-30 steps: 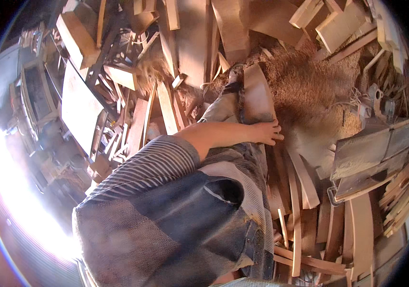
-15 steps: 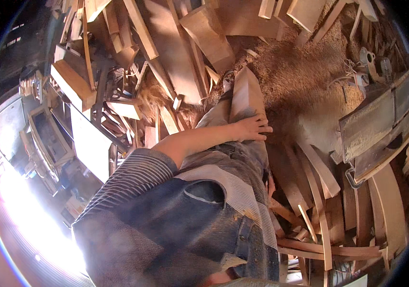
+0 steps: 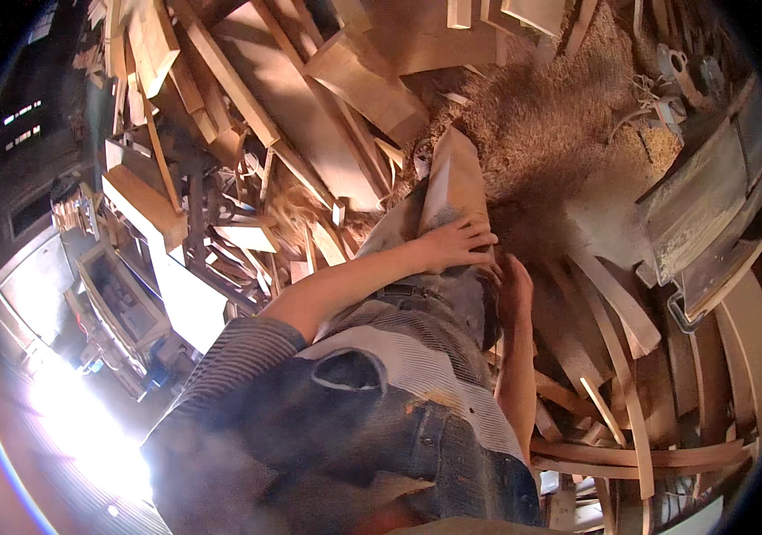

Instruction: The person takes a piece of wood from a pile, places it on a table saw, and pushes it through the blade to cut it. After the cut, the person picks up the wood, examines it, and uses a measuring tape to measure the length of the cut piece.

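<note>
A thick, pale wooden block (image 3: 457,169), long and tapered in outline, points away from me at the middle of the view, over my legs. My left hand (image 3: 454,245) rests across its near end, fingers stretched out and a little apart, pointing right. Just right of it is my right hand (image 3: 515,283), raised close beside the left fingertips. Its fingers are partly hidden, and whether it touches the block is unclear. A dusty dark apron (image 3: 310,437) covers my front.
Sawdust (image 3: 532,98) is heaped beyond the block. Boards and offcuts (image 3: 336,143) lie jumbled at the far left. Curved wooden strips (image 3: 617,312) spread over the right side, below a dusty metal-looking machine table (image 3: 697,214). Bright light (image 3: 87,428) glares at the lower left.
My right hand and forearm have come up from low on the right to beside my left hand. The left hand stays on the block's near end. The whole view has shifted slightly.
</note>
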Demonstrator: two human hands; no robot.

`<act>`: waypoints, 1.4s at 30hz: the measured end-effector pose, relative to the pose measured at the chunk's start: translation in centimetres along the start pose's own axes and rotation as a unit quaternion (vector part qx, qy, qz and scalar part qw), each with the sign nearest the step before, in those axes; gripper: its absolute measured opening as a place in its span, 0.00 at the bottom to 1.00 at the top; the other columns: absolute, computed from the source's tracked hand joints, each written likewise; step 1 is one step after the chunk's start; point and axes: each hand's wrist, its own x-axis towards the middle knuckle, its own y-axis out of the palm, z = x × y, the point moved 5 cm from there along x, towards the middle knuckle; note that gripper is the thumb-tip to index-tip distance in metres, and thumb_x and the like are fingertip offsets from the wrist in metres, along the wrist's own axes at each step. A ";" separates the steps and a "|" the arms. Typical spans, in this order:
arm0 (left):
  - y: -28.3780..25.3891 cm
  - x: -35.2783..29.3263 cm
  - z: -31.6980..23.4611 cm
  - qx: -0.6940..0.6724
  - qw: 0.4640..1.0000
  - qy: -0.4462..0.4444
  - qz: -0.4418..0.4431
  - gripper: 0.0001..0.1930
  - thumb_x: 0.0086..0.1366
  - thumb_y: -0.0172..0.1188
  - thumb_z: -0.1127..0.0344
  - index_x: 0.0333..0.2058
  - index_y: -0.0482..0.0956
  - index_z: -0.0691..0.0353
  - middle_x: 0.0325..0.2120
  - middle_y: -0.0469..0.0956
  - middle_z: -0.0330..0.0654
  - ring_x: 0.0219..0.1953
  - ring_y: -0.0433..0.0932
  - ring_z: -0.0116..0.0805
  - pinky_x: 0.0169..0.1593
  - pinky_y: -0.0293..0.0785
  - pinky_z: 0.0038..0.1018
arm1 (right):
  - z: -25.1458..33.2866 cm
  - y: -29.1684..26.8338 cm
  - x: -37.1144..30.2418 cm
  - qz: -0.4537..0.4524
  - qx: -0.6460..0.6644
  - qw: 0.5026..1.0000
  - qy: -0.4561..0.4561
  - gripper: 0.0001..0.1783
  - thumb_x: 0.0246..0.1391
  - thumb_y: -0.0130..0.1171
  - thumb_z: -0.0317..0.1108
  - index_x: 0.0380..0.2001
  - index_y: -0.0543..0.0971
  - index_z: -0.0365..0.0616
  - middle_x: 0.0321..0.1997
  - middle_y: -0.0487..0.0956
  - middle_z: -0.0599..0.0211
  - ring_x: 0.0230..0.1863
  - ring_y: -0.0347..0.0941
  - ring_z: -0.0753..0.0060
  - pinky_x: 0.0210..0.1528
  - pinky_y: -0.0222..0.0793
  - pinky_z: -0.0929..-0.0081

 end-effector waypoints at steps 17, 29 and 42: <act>7.7 -9.6 17.6 -0.561 0.608 -0.562 0.007 0.49 0.65 0.56 0.27 0.70 0.64 0.64 0.69 0.61 0.64 0.72 0.61 0.55 0.69 0.61 0.44 | -1.8 8.6 5.9 0.032 0.263 0.955 0.136 0.44 0.62 0.61 0.64 0.71 0.67 0.47 0.69 0.72 0.56 0.67 0.71 0.51 0.63 0.73 0.49; 9.6 -4.0 19.2 -0.697 0.376 -0.609 -0.046 0.49 0.58 0.66 0.33 0.69 0.66 0.61 0.69 0.66 0.51 0.71 0.62 0.49 0.74 0.50 0.50 | -1.6 10.9 5.6 -0.059 0.226 0.957 0.170 0.33 0.61 0.67 0.53 0.62 0.73 0.45 0.61 0.78 0.60 0.59 0.77 0.59 0.58 0.78 0.55; -1.3 -1.2 11.3 -0.762 0.363 -0.495 -0.205 0.30 0.65 0.62 0.46 0.58 0.77 0.61 0.52 0.81 0.46 0.54 0.80 0.41 0.63 0.72 0.38 | 8.0 11.3 -5.1 -0.040 0.148 0.977 0.148 0.28 0.59 0.65 0.45 0.58 0.76 0.42 0.57 0.82 0.59 0.55 0.80 0.59 0.55 0.78 0.61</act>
